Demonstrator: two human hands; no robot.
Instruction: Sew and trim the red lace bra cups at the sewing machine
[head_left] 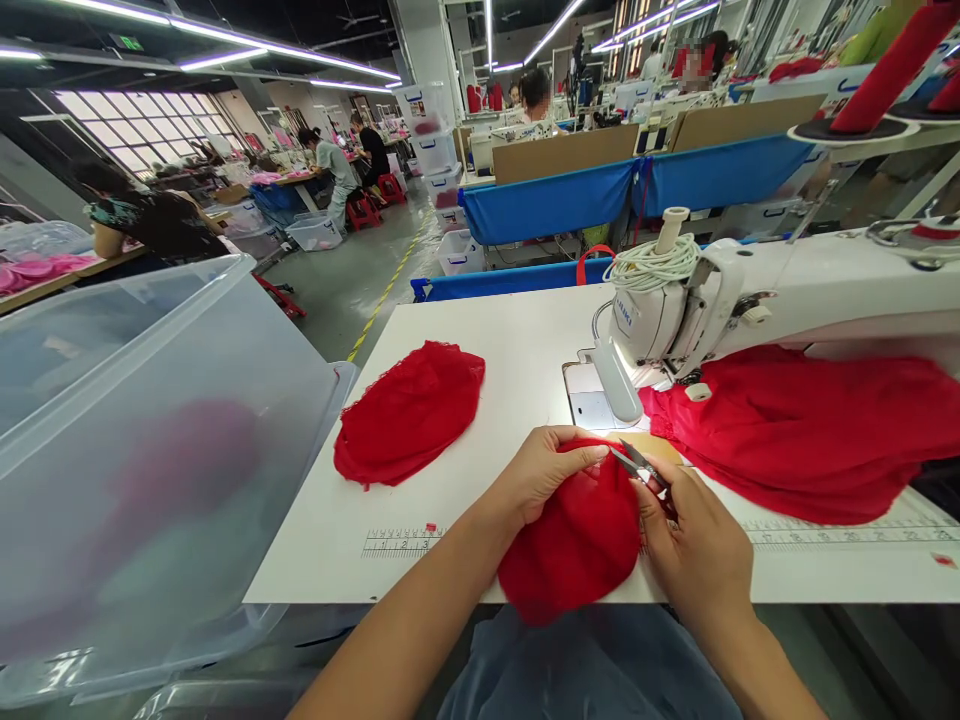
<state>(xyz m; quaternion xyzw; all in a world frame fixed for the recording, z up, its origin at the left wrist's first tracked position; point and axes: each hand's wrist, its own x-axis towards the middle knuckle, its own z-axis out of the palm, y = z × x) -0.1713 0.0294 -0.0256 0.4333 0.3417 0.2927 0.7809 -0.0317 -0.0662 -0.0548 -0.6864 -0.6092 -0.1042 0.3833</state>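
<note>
Head view: a red cloth piece [577, 545] is seen at the near edge of the tabletop [465, 520], pinched at its top rim by the left grip [544, 475], while snips [634, 462] are clenched in the right grip [694, 545] just beside it, blades pointed up-left at that pinch.

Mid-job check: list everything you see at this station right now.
red fabric piece: one, red, front table edge, in both hands
thread snips: one, metal, at the piece's top edge
lace stack: one, red, table left
fabric pile: one, red, under the machine's arm, right
sewing machine: one, white, table rear right
cord coil: one, white, atop the machine
table: one, white, centre
plastic bin: one, clear, left of table
left hand: one, bare, pinching the red fabric piece
right hand: one, bare, holding the thread snips
</note>
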